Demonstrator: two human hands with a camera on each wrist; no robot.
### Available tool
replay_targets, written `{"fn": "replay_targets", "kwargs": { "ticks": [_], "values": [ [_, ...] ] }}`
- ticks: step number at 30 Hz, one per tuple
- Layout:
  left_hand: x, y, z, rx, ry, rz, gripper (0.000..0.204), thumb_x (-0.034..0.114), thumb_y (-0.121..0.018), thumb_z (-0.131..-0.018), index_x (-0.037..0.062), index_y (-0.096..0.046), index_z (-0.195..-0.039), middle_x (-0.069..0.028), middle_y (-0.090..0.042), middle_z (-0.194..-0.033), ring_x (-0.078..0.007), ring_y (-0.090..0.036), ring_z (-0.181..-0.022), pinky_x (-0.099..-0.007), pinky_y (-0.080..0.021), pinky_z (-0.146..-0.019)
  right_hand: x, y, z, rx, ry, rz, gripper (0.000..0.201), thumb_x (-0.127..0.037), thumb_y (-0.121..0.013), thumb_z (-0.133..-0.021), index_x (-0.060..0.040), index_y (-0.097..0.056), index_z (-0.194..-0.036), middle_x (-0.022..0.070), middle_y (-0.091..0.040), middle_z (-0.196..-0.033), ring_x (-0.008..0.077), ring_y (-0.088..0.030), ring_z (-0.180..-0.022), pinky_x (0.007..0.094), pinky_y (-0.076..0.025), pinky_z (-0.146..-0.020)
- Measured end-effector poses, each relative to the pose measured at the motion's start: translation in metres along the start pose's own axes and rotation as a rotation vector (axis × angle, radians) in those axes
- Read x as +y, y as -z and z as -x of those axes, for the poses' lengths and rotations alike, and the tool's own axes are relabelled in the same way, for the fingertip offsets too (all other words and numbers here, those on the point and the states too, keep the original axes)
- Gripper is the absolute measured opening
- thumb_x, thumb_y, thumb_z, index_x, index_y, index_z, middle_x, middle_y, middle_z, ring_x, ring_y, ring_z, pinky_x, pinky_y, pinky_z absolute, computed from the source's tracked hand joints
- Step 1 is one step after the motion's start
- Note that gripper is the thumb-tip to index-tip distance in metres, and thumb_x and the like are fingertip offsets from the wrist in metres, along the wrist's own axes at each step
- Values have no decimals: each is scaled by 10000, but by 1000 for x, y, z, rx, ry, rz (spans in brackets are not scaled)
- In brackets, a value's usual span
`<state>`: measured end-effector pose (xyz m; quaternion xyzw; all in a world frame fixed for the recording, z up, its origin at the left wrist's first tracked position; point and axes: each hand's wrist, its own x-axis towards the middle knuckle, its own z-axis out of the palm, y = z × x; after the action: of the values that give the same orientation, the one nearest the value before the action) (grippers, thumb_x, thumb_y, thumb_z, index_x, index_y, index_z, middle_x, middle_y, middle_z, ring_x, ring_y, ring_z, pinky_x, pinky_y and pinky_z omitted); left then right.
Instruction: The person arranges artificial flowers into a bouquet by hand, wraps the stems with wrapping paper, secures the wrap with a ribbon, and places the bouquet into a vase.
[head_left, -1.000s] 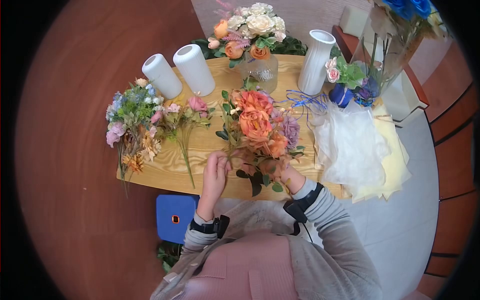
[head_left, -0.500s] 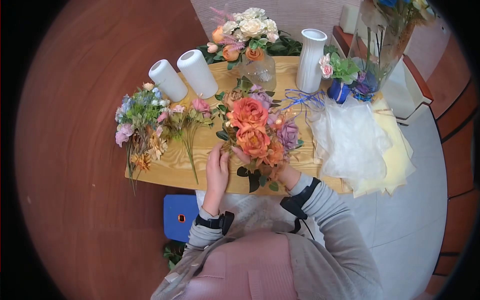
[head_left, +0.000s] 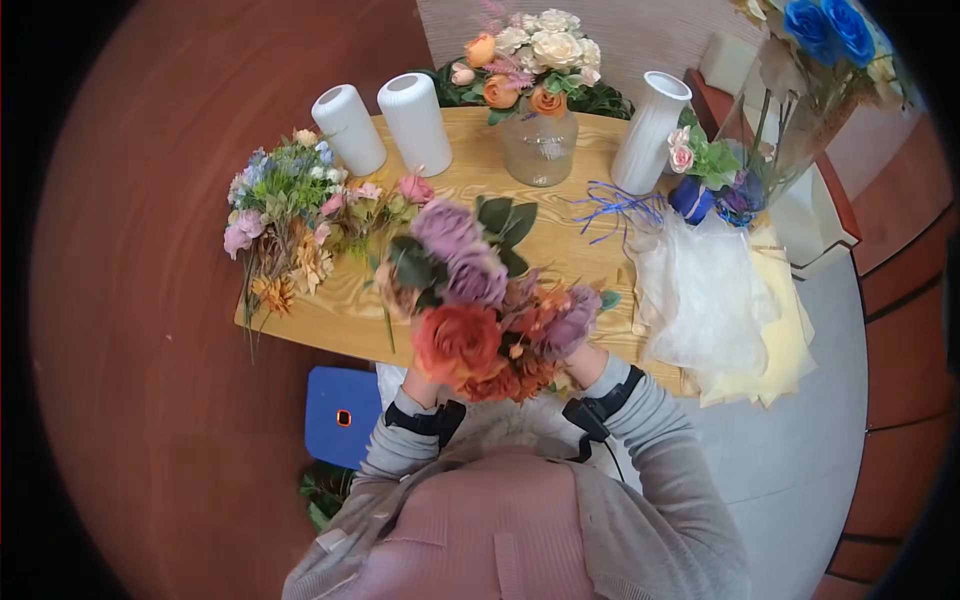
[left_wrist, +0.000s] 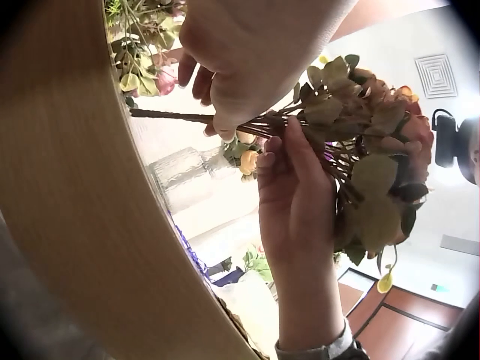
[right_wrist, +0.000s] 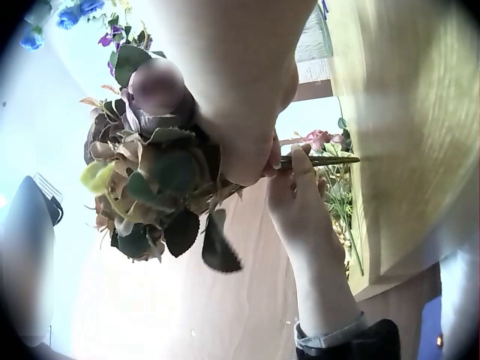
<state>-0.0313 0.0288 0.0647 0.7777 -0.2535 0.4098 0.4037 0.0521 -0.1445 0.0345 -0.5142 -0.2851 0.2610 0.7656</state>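
A bouquet of artificial flowers, red-orange and lavender blooms with dark leaves, is held upright over the table's near edge. In the left wrist view my right hand grips its bundled stems just under the blooms. My left hand pinches the same stems lower down, its fingers partly hidden behind the palm. The right wrist view shows both hands close together on the stems, the right one nearer the flowers and the left one nearer the stem ends. From the head view the blooms cover most of both hands.
Loose flower sprays lie at the table's left. Two white vases stand behind them, with a glass vase of flowers and another white vase farther right. Blue ribbon and white wrapping sheets lie at right.
The bouquet has been raised and turned, bringing lavender roses to the top. My left hand has moved from the bouquet's left side to below the blooms.
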Motion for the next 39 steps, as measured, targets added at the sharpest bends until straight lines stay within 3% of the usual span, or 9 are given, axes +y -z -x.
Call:
{"fn": "replay_targets", "kwargs": {
  "ticks": [2,6,22,24,28,29,32,34,39],
  "values": [
    [-9,2,30,93,45,-260,309,124,-668,-726,1,-561,-987,-113,-565,-941,-222,-557,-857,-293,-456,-725,-5,-14,-1,-321,64,-1040,395,-243,-434,-879,-77,-454,-1237,129,-513,-1193,231,-515,-1072,389,-396,-958],
    [-18,12,56,216,154,-746,348,118,-705,-684,-18,-514,-940,-87,-600,-793,-187,-589,-680,-291,-460,-625,-11,-25,-18,-670,-56,-1536,734,-478,-622,-744,-48,-400,-1296,117,-451,-1280,350,-413,-1182,477,-313,-1032],
    [-29,13,-18,-380,483,135,197,136,-578,-819,18,-565,-976,-121,-581,-1058,-233,-557,-982,-351,-436,-872,-8,-11,1,-188,-317,-1442,608,-451,-524,-833,-110,-375,-1315,111,-430,-1294,314,-422,-1182,459,-399,-949],
    [-41,19,-12,-285,624,284,226,164,-571,-842,14,-568,-1012,-123,-583,-1024,-253,-570,-920,-357,-440,-823,-8,-6,4,-106,-321,-1422,592,-447,-511,-845,-118,-372,-1317,111,-428,-1296,309,-423,-1182,457,-410,-938],
    [-89,46,13,37,542,-942,343,182,-633,-796,-17,-517,-1049,-186,-548,-1013,-336,-528,-953,-384,-444,-783,-1,26,4,15,-311,-1405,567,-442,-491,-863,-131,-367,-1321,110,-424,-1299,302,-425,-1182,454,-428,-921],
    [-94,59,17,33,541,-943,343,182,-633,-796,-17,-517,-1049,-186,-548,-1013,-336,-528,-953,-384,-444,-783,13,60,-2,-203,-400,-1403,558,-442,-497,-866,-149,-370,-1325,133,-444,-1279,370,-424,-1156,491,-448,-858],
    [-112,86,18,-122,910,-855,320,193,-644,-807,-27,-519,-1001,-176,-583,-876,-271,-589,-820,-343,-464,-690,-12,4,-24,-336,-288,-1317,554,-484,-524,-843,-161,-428,-1282,156,-485,-1233,430,-446,-1087,513,-450,-821],
    [-124,91,22,-144,1224,-169,284,175,-640,-826,-31,-515,-977,-143,-599,-766,-189,-612,-698,-294,-459,-601,-15,-16,-23,-243,-100,-1235,564,-526,-546,-817,-153,-484,-1236,156,-506,-1208,423,-470,-1043,499,-431,-847],
    [-147,78,41,114,1106,219,261,147,-642,-828,-9,-511,-992,-112,-623,-792,-145,-616,-686,-239,-463,-578,8,4,-34,-46,-287,-1072,412,-380,-545,-871,-136,-521,-1203,128,-550,-1158,358,-525,-980,451,-447,-797]
  ]
}}
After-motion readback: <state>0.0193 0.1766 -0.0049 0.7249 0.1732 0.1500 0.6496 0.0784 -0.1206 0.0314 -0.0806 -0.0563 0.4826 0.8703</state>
